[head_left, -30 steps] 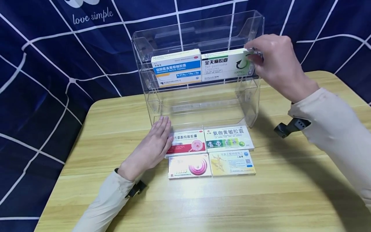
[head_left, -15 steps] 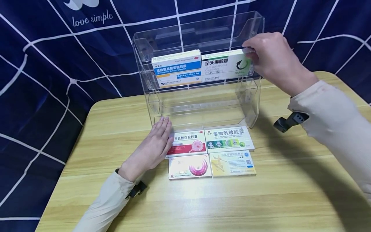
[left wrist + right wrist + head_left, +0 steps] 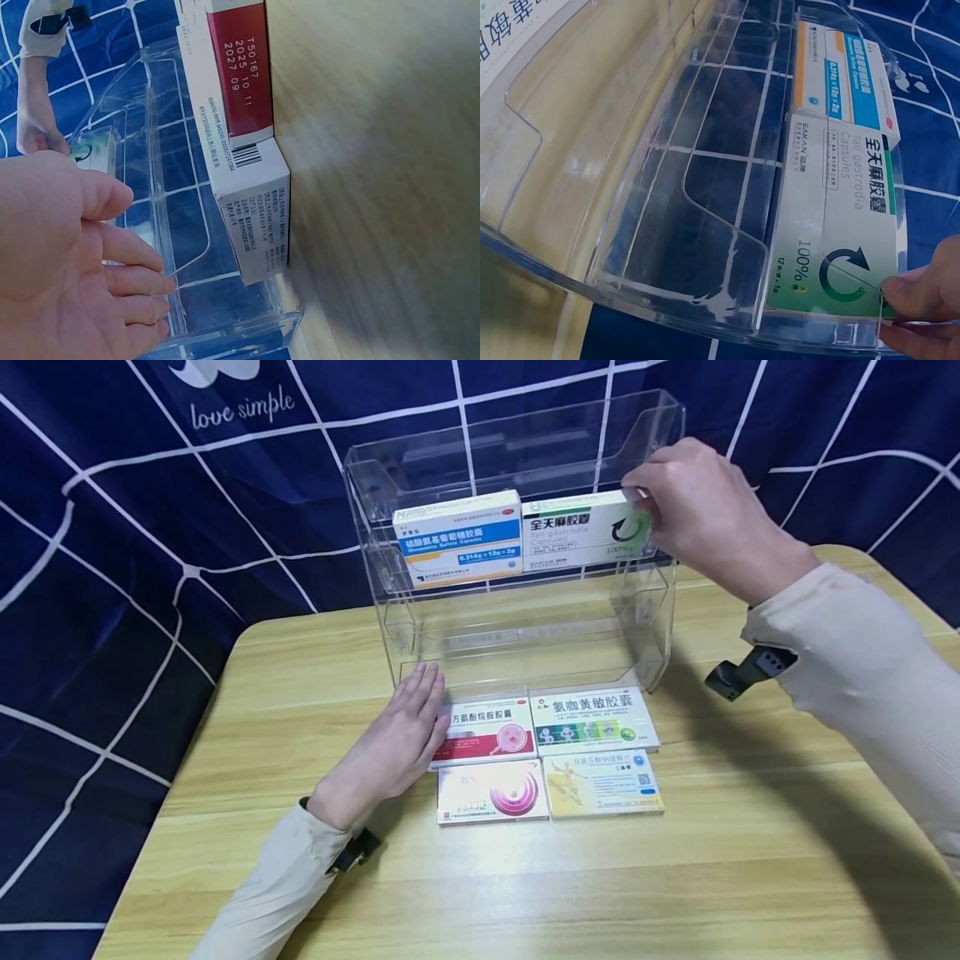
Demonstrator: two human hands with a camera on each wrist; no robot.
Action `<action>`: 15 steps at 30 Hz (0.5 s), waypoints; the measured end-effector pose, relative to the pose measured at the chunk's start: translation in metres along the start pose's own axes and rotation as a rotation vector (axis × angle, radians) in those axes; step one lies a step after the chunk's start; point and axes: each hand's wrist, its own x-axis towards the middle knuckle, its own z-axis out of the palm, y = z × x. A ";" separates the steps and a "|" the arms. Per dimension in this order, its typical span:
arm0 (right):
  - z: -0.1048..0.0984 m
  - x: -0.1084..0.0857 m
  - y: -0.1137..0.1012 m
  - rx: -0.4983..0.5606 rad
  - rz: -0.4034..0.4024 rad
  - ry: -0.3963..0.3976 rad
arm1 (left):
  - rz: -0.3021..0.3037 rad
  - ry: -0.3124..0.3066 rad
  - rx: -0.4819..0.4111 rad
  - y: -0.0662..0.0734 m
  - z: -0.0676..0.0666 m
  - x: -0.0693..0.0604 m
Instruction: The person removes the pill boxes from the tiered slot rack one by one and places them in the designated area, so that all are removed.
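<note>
My right hand [image 3: 705, 510] pinches the top right corner of a white and green medicine box [image 3: 585, 531], thumb in front. That box stands in an upper tier of a clear acrylic display rack [image 3: 525, 656], beside a blue and white medicine box [image 3: 459, 539]. In the right wrist view the thumb [image 3: 906, 294] lies on the box's corner. My left hand [image 3: 393, 735] is held with straight fingers over the left edge of a red and white medicine box [image 3: 487, 731]. The left wrist view shows its palm [image 3: 67, 255] and fingers holding nothing.
Flat in front of the rack lie a green-banded box [image 3: 592, 720], a box with a pink circle [image 3: 492, 790] and a yellow and white box [image 3: 603, 782]. The wooden table [image 3: 525, 885] carries everything. A blue white-lined cloth [image 3: 262, 510] hangs behind.
My right hand has slid slightly left along the top of the white and green box. The left hand and the flat boxes have stayed practically in place.
</note>
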 end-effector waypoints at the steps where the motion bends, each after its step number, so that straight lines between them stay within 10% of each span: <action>1: 0.000 0.000 0.000 0.000 -0.001 -0.003 | 0.000 -0.001 0.000 0.000 0.000 0.000; 15: -0.016 0.001 -0.007 0.049 0.057 -0.066 | 0.001 0.001 0.008 0.001 -0.001 -0.001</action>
